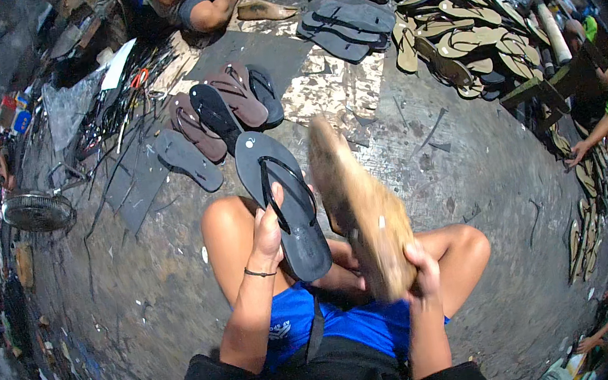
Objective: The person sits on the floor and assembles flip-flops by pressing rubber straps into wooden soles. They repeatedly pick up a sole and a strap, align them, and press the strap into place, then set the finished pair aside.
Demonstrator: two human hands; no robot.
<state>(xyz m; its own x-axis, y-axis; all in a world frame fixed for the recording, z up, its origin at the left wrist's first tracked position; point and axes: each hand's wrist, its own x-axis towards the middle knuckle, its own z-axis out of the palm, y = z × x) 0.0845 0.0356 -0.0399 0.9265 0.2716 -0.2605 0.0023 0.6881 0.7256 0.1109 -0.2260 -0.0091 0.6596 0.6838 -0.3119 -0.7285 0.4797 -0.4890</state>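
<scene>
L hand (267,230) closed round a dark grey flip-flop (282,201), thumb hooked over the strap, sole held up above the knees. R hand (418,271) gripped on the lower end of a tan wooden shoe form (359,205), tilted just beside the flip-flop; form is motion-blurred, detail hard to make out. R fingers mostly hidden behind it. More flip-flops (216,120) on the concrete floor (431,156) ahead; tan soles (466,43) piled far right, partly cut off by the rim.
</scene>
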